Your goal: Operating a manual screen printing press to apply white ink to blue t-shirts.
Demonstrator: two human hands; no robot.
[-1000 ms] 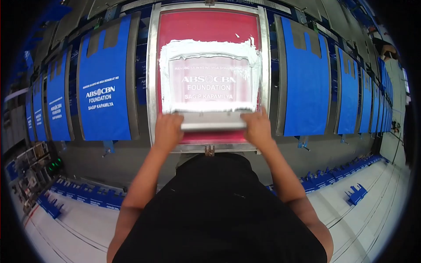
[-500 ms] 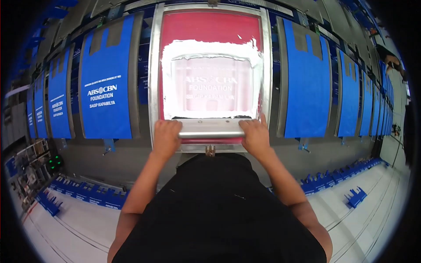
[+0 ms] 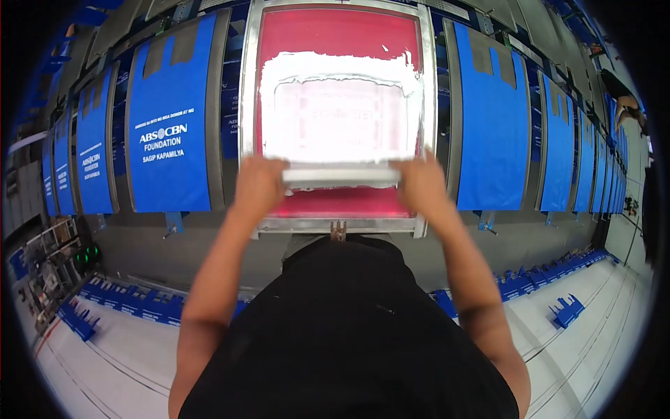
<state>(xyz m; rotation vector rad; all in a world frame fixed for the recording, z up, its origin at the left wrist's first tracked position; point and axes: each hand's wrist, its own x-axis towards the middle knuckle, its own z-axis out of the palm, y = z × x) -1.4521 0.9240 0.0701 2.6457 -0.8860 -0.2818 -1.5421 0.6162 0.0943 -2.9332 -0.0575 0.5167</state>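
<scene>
Both of my hands grip a long metal squeegee [image 3: 340, 174] lying across a screen in a metal frame [image 3: 427, 84]. My left hand [image 3: 259, 180] is closed on its left end, my right hand [image 3: 421, 183] on its right end, both blurred by motion. The screen has a red surface [image 3: 338, 31] with a broad, rough band of white ink [image 3: 317, 64] around a pale middle [image 3: 338, 115], where faint lettering shows. Red also shows below the squeegee, near the front rail of the frame.
Rows of grey boards carrying blue bags extend left [image 3: 167, 91] and right [image 3: 488, 140]; those on the left bear white print. A metal clamp [image 3: 338, 230] is at the frame's front. Below are blue pieces [image 3: 567, 313] on a white surface [image 3: 572, 363] and equipment [image 3: 59, 251] at lower left.
The squeegee came toward me, then both hands moved it back up the screen, away from me, in the last half second. The lettering in the pale middle now looks fainter.
</scene>
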